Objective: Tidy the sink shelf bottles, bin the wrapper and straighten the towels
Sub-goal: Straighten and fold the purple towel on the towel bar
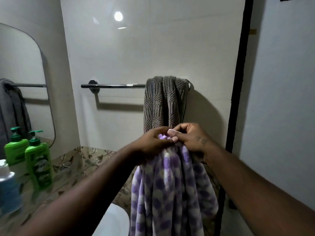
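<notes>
A purple-and-white spotted towel [172,189] hangs bunched from both my hands in front of the wall. My left hand [151,145] grips its gathered top edge from the left, and my right hand [192,138] pinches the same edge from the right, thumbs close together. Just behind my hands a grey textured towel [163,103] hangs folded over the right end of a chrome towel bar [112,85]. A green pump bottle [39,159] and a blue bottle with a white cap [8,186] stand on the patterned shelf at the left.
A mirror [22,79] on the left wall reflects the bar, the grey towel and the green bottle. A white basin or toilet rim [114,222] lies below my left forearm. A black door frame [238,82] runs down the right side.
</notes>
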Available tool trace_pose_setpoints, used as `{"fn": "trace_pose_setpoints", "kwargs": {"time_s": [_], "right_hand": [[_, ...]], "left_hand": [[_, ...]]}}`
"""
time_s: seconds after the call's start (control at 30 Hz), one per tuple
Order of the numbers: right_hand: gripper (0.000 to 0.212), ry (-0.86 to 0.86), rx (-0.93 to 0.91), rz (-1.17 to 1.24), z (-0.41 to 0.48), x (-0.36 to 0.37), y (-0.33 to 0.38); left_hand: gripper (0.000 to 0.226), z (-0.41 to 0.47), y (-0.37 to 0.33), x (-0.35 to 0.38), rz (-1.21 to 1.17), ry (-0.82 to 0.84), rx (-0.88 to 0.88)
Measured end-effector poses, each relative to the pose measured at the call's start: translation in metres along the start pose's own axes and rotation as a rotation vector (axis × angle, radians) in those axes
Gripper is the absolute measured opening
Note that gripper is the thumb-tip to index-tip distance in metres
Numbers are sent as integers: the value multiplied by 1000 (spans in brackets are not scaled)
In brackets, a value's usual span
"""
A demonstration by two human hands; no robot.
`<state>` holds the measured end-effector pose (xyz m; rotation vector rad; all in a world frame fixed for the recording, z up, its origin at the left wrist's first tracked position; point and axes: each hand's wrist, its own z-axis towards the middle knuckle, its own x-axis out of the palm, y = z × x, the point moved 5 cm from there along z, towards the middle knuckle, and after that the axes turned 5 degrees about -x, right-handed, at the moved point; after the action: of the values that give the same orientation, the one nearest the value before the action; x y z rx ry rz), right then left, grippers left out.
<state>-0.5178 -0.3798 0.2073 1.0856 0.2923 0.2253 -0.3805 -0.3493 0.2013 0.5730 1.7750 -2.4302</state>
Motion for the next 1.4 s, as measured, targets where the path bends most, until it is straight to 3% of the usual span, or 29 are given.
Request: {"fn": "trace_pose_setpoints", "kwargs": {"time_s": [0.13,0.27,0.33,0.37,0.47,0.5,0.67,0.8,0.9,0.93,1.0,1.1,1.2,1.3,1.4], "right_hand": [[20,91,127,114,-13,-3,-18],[30,205,202,58,-30,-21,-30],[25,175,190,88,-35,-27,-35],[21,151,143,35,-36,-27,-34],[15,131,-8,-183,-33,-9,-26],[14,133,-34,-194,-31,-1,-23],[21,80,70,-148,-28,-10,-21],[24,187,267,119,-45,-29,-35],[16,149,226,120,-45,-22,-34],[9,142,183,53,-43,-14,-30],[14,116,102,-27,-39,2,-23],[13,38,117,124,-39,2,-20],[14,111,226,192,-50,-15,-22],[22,228,379,210,-64,-30,-31],[23,163,418,205,-73,-40,-39]], "left_hand": [[28,-12,22,-1,-10,-172,-52],[31,-26,34,-24,-160,-407,-78],[29,-31,38,-28,-135,-378,-101],[22,-33,37,-24,-119,-288,-105],[55,-35,34,5,-102,13,-108],[52,-34,34,13,-83,50,-109],[15,-33,35,5,36,-180,-97],[24,-37,44,-22,-150,-310,-161],[27,-36,40,-4,-123,-120,-158],[39,-35,38,8,-127,-31,-149],[56,-32,35,24,-130,33,-144],[36,-29,32,19,-95,-111,-166],[17,-32,33,0,-153,-251,-203],[15,-33,31,-15,-189,-336,-198],[16,-32,32,-22,-217,-412,-196]]}}
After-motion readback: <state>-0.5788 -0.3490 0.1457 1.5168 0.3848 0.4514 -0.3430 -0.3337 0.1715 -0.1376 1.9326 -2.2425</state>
